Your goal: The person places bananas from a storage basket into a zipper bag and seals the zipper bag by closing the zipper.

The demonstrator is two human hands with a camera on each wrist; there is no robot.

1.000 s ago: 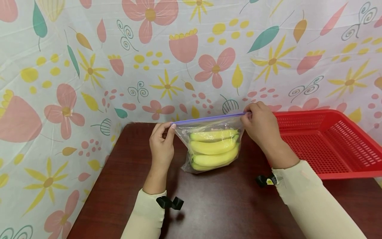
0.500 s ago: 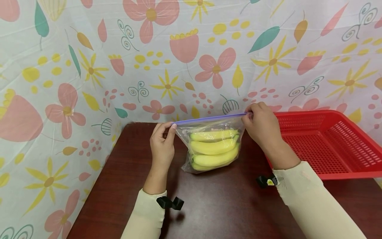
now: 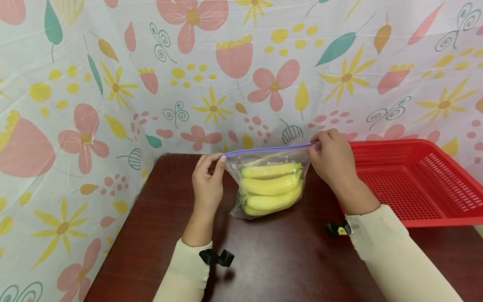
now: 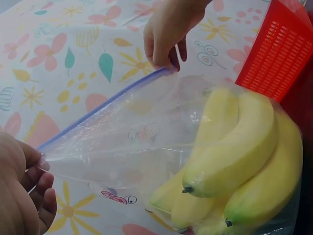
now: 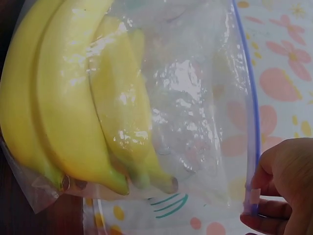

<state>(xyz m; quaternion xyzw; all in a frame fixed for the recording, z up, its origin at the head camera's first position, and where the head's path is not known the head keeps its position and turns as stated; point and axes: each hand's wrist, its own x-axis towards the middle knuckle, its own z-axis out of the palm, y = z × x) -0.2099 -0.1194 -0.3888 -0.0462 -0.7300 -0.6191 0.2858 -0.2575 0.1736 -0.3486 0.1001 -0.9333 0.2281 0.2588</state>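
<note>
A clear zip bag (image 3: 235, 167) with a purple strip along its top edge stands on the table, several yellow bananas (image 3: 269, 185) inside it. My left hand (image 3: 207, 180) pinches the left end of the strip between thumb and fingers. At the opposite end, my right hand (image 3: 333, 161) grips the corner of the strip. In the right wrist view, the fingers of the right hand (image 5: 286, 188) close round a small tab at the strip's end. The left wrist view shows the purple strip (image 4: 105, 105) stretched between both hands.
A red perforated plastic basket (image 3: 422, 144) stands on the table at the right, close to my right forearm. The dark brown table (image 3: 279, 260) reaches back to a flower-patterned cloth (image 3: 151, 75) hanging behind and to the left.
My left hand has shifted slightly to the right, and the purple strip now bows a little near that end. The right hand and the bananas stay nearly where they were.
</note>
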